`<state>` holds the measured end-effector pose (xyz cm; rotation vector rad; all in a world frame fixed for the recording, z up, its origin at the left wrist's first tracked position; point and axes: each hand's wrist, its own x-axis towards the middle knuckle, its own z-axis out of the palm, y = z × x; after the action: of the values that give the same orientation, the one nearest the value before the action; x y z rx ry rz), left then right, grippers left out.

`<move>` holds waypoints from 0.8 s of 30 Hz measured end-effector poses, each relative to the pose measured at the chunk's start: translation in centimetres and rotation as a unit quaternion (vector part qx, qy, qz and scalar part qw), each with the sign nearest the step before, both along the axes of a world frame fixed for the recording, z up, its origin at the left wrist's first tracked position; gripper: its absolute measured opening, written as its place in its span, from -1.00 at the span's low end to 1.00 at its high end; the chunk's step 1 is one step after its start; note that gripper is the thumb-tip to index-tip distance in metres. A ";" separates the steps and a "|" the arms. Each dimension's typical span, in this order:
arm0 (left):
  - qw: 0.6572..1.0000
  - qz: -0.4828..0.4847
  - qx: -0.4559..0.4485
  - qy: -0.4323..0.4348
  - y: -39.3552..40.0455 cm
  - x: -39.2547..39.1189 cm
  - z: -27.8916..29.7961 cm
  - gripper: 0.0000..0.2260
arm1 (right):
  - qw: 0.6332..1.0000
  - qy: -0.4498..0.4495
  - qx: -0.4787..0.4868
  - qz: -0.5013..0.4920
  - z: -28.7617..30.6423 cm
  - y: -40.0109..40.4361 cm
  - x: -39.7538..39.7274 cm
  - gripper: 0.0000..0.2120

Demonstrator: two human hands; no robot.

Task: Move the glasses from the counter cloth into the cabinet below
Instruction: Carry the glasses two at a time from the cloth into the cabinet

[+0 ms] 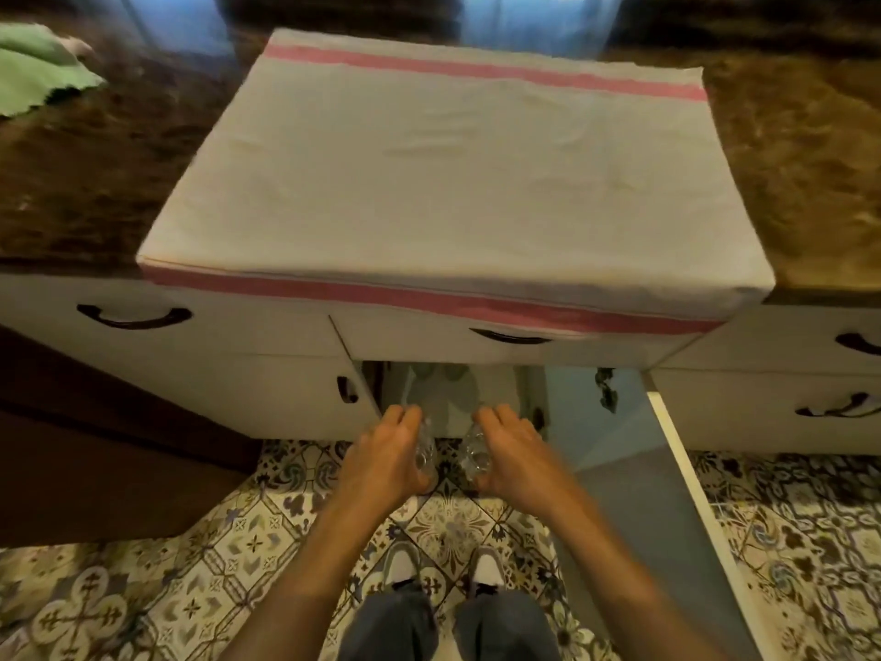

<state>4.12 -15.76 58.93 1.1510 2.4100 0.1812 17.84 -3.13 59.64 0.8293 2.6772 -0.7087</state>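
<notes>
Currently the carry-down step: both hands are low, in front of the open cabinet (pixel 457 398) under the surface (pixel 86 193). The left hand (pixel 388 458) is wrapped round one clear glass (pixel 424 453); the right hand (pixel 512 458) is wrapped round a second clear glass (pixel 476 458). Both glasses sit on the inner side of the palms, near each other but apart, above the tiled floor (pixel 190 589) and just short of the cabinet opening. Fingers point toward the opening.

The cabinet door (pixel 667 469) stands swung out to the right. Interior is dim; greenish shapes show at the back, too unclear to name.

The counter cloth (pixel 453 183), pale with red stripes at near and far edges, lies flat with nothing on it that I can see. Judgement: these two may be the last glasses, so the task looks near its end.

Next move, as I judge it: reach forward under the drawer front (pixel 500 348), set each glass upright on the cabinet shelf, then let go. Needs care to clear the drawer edge and to keep the two glasses from knocking together.

Counts:
- glasses in view: 2, one per hand
- glasses on cloth: 0 seen
- striped cloths: 1
- green cloth (pixel 38 69), far left: 1
- dark handles in view: 6, one partly hidden by the cloth
</notes>
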 end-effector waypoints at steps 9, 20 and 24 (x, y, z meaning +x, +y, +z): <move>0.994 0.044 -0.077 -0.066 6.6 -2.6 -19.4 -0.55 | 0.997 -0.054 -0.043 -0.028 -19.5 5.9 -3.4 -0.54; 0.996 0.021 0.022 -0.079 12.1 -7.7 -41.9 -0.38 | 0.998 0.034 -0.041 -0.043 -41.2 12.2 -7.9 -0.50; 0.998 0.021 -0.002 -0.061 13.8 -9.5 -47.6 -0.39 | 0.999 0.021 -0.008 -0.027 -47.6 13.5 -9.9 -0.50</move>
<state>-5.35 -1.96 11.38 1.0573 2.3262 0.2526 7.93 10.32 12.04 0.8942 2.6910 -0.7676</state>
